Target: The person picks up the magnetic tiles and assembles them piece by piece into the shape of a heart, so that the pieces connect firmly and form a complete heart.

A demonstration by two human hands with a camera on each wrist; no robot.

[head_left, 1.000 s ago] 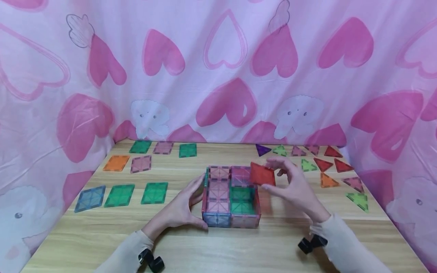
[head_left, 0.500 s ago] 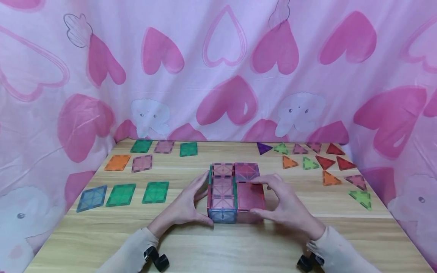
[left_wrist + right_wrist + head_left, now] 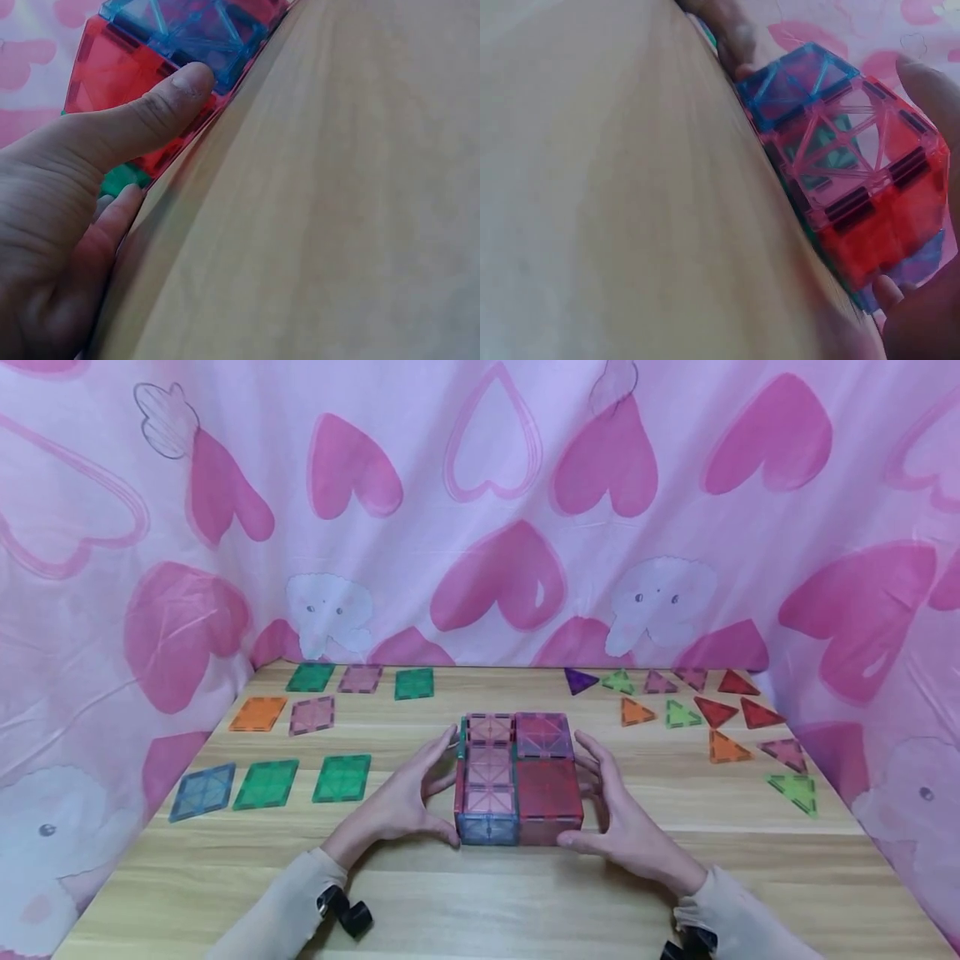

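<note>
A low box of translucent magnetic tiles stands mid-table, with a red square tile flat over its near right top. Pink tiles line the left of the top, and a purple tile covers the far right. My left hand rests along the left side, its thumb by the front corner beside the blue front tile. Around the right side is my right hand, fingers extended beside the wall and thumb near the front corner. In the right wrist view, a pink front tile shows.
Loose square tiles lie at left, among them a green one, a blue one and an orange one. At right are several triangles, including a purple one and a lime one. A pink heart-print curtain surrounds the wooden table.
My right hand carried the red square tile down onto the box's near right opening, let it go, then moved to the right side. My left hand stays at the left side.
</note>
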